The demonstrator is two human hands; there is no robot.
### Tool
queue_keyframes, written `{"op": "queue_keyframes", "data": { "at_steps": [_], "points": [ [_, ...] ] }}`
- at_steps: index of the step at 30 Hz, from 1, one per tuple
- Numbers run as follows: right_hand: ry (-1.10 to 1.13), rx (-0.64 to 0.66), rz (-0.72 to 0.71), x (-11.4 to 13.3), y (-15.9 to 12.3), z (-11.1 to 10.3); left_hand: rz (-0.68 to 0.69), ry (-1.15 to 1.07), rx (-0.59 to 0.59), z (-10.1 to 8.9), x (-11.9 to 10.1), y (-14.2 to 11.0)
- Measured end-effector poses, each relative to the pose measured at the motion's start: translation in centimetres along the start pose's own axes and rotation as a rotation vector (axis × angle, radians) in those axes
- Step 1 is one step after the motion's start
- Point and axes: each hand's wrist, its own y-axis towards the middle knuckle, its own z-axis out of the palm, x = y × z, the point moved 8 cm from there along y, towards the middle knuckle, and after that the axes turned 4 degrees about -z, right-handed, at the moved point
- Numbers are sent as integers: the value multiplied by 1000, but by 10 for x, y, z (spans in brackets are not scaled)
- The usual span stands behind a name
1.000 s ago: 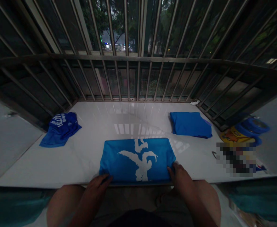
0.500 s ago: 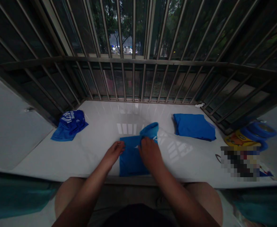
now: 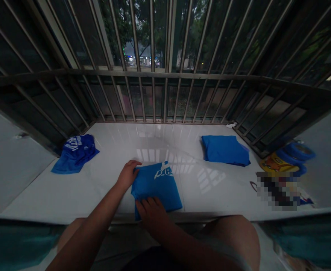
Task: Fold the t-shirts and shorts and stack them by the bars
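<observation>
A blue T-shirt lies folded into a small bundle on the white tiled ledge, with white lettering showing at its far end. My left hand rests against the bundle's left side, holding nothing. My right hand lies on the bundle's near edge, its fingers spread on the cloth. Farther off lie a flat folded blue garment at the right and a rumpled blue shirt with white lettering at the left.
Metal window bars rise behind the ledge. At the right end sit blue tape rolls, a yellow printed packet and a pixelated, unreadable patch. My knees lie below the ledge's near edge.
The wide folded blue shirt has become a narrower bundle, and its raised flap now lies flat. My left hand has moved to the bundle's left side, my right hand to its near edge.
</observation>
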Motion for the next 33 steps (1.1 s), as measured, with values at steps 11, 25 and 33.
{"op": "queue_keyframes", "data": {
  "at_steps": [11,25,33],
  "points": [
    [42,22,-1,-116,-112,-39,543,407,91,36,0,-148],
    [-177,-111,153,-122,-154,-65,413,168,82,68,-27,-185],
    [-328,-100,457,-248,-74,-226,113,-128,294,36,-186,10]
  ]
}}
